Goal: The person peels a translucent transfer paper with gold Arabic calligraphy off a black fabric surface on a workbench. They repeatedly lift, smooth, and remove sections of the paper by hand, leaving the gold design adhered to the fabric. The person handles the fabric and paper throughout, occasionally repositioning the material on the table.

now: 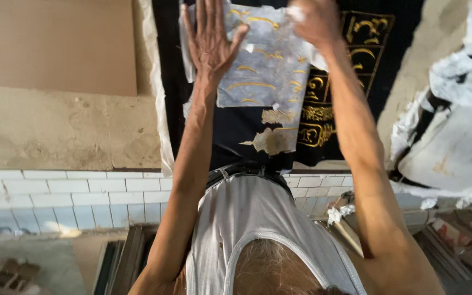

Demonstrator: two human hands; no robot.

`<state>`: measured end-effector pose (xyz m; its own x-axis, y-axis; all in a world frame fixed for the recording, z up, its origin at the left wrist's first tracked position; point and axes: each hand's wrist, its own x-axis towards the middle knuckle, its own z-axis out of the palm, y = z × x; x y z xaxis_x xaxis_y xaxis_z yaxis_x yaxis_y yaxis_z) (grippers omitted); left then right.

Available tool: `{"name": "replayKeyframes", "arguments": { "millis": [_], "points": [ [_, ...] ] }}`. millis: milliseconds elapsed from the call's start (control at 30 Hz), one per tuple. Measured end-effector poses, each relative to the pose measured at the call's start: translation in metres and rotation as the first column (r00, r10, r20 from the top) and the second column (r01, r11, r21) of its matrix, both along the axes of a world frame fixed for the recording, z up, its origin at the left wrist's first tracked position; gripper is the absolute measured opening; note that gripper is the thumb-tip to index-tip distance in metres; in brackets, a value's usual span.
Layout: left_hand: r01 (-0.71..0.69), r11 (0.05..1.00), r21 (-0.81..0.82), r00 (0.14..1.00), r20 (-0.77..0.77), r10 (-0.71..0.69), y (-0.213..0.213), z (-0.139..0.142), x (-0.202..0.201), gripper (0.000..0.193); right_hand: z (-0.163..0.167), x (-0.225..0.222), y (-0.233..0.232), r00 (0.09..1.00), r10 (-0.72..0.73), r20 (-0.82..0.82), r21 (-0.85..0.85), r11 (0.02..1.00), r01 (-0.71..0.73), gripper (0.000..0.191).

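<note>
L hand (210, 41) wide open, fingers spread, palm flat on grey-white torn paper sheet with gold streaks (266, 65). It pins, grips nothing. R hand (313, 22) closed in a fist at sheet's top-right edge, bunching a white bit of it; exact finger hold partly out of frame.

Sheet lies on a black cloth with gold ornamental lettering (364, 38), spread on rough sandy concrete surface (55, 131). Sheet covers cloth's L-centre part. Lower down, ragged gold-beige scraps (274, 139) cling to the cloth.

Step, as I read it: peeling the paper off the cloth, about mid-way, w/ big piece not yet off.

Next move prob. calls for a slow, low pull by R hand while L hand keeps cloth flat. Paper looks brittle, so tear risk is high.

Nearby: brown flat board (55, 43), heap of torn white paper (454, 136), white tiled wall face (55, 196).
</note>
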<state>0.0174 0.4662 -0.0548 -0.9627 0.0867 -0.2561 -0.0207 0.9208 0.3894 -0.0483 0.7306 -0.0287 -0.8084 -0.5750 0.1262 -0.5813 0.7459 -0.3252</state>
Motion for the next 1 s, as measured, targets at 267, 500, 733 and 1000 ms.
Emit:
{"name": "replayKeyframes", "arguments": {
  "millis": [267, 500, 733, 1000],
  "points": [
    [0.139, 0.972, 0.190, 0.940, -0.335, -0.069, -0.017, -0.010, 0.046, 0.109, 0.083, 0.321, 0.290, 0.736, -0.673, 0.077, 0.157, 0.737, 0.658, 0.028],
    [0.131, 0.962, 0.241, 0.777, -0.627, 0.051, -0.018, -0.022, 0.069, 0.055, 0.035, 0.616, 0.272, -0.204, -0.970, 0.132, 0.728, -0.045, 0.684, 0.072],
    [0.374, 0.845, 0.383, 0.657, -0.752, 0.050, -0.020, 0.003, 0.079, 0.008, 0.016, 0.499, 0.219, 0.144, -0.983, 0.115, -0.376, 0.091, 0.922, 0.050],
    [0.543, 0.631, 0.553, 0.762, -0.641, -0.094, -0.005, 0.004, 0.184, 0.023, -0.015, 0.269, -0.059, 0.976, -0.108, 0.192, -0.387, 0.905, 0.176, 0.057]
  ]
}}
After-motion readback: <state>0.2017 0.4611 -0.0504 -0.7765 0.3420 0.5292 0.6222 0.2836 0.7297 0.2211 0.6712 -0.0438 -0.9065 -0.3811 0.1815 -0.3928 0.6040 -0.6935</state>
